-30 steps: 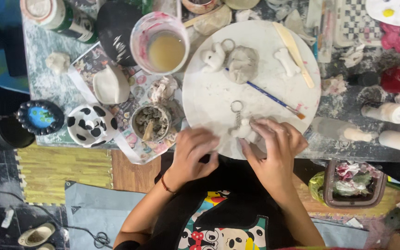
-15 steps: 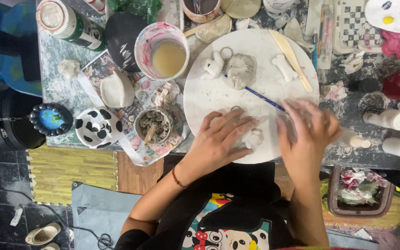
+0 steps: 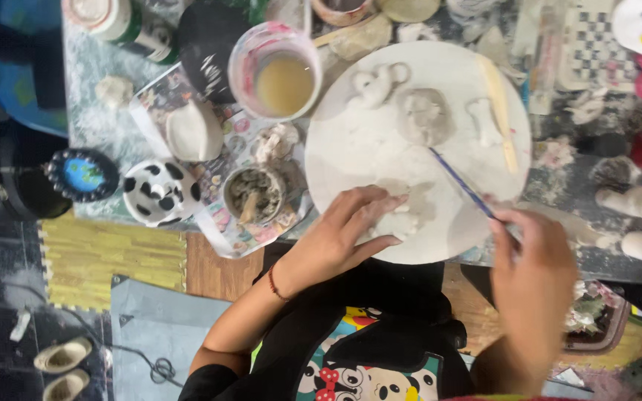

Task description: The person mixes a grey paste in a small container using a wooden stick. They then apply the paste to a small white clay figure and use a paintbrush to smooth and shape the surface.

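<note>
Left hand (image 3: 343, 230): fingers together, pressed flat on a small pale clay piece (image 3: 403, 219) at the near edge of the round white board (image 3: 351, 148). Right hand (image 3: 533, 260): fingers pinched, apparently, on a thin blue brush (image 3: 458, 182), the tip pointing toward the grey clay lump (image 3: 423, 115). Risk: heavy pressing may flatten the piece; a brush slip may gouge it.

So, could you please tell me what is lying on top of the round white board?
On the round white board lie a grey clay lump, small white clay pieces, a wooden stick and a thin brush. The left hand covers most of another clay piece.
</note>
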